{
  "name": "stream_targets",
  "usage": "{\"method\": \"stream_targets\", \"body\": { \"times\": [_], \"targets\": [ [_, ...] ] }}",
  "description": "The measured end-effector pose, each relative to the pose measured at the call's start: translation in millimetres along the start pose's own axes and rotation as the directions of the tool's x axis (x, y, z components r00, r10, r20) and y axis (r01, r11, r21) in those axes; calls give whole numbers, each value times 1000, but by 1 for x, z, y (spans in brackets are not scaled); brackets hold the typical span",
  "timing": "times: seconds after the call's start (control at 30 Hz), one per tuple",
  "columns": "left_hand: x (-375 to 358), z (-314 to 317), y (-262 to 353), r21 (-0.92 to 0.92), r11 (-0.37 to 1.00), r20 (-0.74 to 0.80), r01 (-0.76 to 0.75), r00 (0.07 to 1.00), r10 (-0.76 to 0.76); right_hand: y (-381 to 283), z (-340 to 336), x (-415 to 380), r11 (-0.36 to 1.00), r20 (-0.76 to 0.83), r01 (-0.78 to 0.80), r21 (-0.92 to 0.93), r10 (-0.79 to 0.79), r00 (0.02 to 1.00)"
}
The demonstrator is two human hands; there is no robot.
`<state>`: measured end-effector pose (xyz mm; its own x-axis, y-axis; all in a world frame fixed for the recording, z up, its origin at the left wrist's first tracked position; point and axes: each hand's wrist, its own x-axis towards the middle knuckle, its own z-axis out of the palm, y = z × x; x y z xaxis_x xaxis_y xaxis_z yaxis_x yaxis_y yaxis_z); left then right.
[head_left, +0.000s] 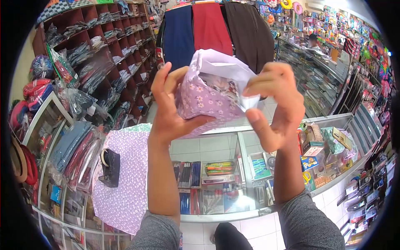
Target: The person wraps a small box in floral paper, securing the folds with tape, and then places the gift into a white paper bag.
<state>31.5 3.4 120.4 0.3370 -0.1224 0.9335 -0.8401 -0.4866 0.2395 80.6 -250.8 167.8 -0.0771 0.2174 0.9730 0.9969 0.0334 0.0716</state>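
Note:
Above the glass counter I hold up a package in purple floral wrapping paper [208, 100], its white inner side showing at the open end. Something printed or patterned, partly behind clear plastic, shows inside; I cannot make out its kind. My left hand [166, 118] grips the package from the left, with the thumb along its front. At the open end, my right hand [277, 102] pinches a white paper flap between thumb and fingers. Lower left on the counter lies a larger sheet of purple floral paper [125, 204], with a black tape dispenser [110, 168] standing on it.
Pens and stationery fill the glass display counter [250, 210]. To the right are a small box [312, 141] and yellow-handled scissors [307, 178]. Plastic-wrapped clothes [75, 152] are stacked at left. Behind hang folded trousers [210, 29]; a person [313, 41] is at the far counter.

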Motion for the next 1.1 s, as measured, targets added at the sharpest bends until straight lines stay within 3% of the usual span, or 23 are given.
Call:
{"method": "stream_targets", "body": {
  "times": [0.03, 0.1, 0.17, 0.23, 0.3, 0.37, 0.4, 0.43, 0.5, 0.6, 0.93, 1.0, 1.03, 1.1],
  "targets": [
    [-1, -3, 1, -2, 1000, 1, 2, 1000, -2, 2, 3, 1, 1000, 1, -3, -1, 3, 1000],
    [0, -6, 4, 7, 1000, -23, 24, 999, -23, 5, 11, 3, 998, -220, -19, -52, 7, 976],
    [1, -7, 10, -32, 998, -31, 56, 998, -57, 5, 9, -2, 991, -192, -70, -111, 47, 980],
    [1, -10, 12, -21, 995, 78, 95, 993, -93, 1, 8, -4, 944, -104, -314, -104, 303, 947],
    [2, -9, 15, -14, 992, 113, 123, 986, -121, 10, 8, -9, 944, -70, -316, -95, 311, 948],
    [4, -1, 17, -175, 973, 160, 152, 979, -124, 12, 7, -10, 886, 88, -460, 57, 455, 886],
    [3, 3, 18, -244, 954, 135, 176, 980, -146, 11, 8, -8, 896, 78, -441, 41, 437, 896],
    [3, 2, 18, -246, 953, 135, 176, 980, -146, 10, 7, -7, 896, 77, -442, 39, 438, 896],
    [4, -1, 17, -161, 973, 196, 164, 972, -132, 7, 4, -6, 803, 100, -596, 24, 591, 801],
    [5, 1, 21, -198, 960, 198, 199, 967, -159, 15, 9, -12, 857, 14, -515, 16, 514, 857],
    [4, -1, 22, -108, 984, 244, 144, 963, -114, 16, 9, -13, 820, -2, -571, 32, 571, 821],
    [4, -3, 24, -28, 994, 122, 105, 987, -101, 20, 8, -12, 774, -39, -548, 317, 589, 808],
    [4, -6, 24, -35, 996, 61, 84, 995, -82, 20, 7, -11, 774, -38, -547, 320, 587, 809],
    [5, -10, 25, -154, 985, -68, 73, 994, -84, 21, 4, -7, 782, -179, -404, 475, 535, 826]
  ]
}}
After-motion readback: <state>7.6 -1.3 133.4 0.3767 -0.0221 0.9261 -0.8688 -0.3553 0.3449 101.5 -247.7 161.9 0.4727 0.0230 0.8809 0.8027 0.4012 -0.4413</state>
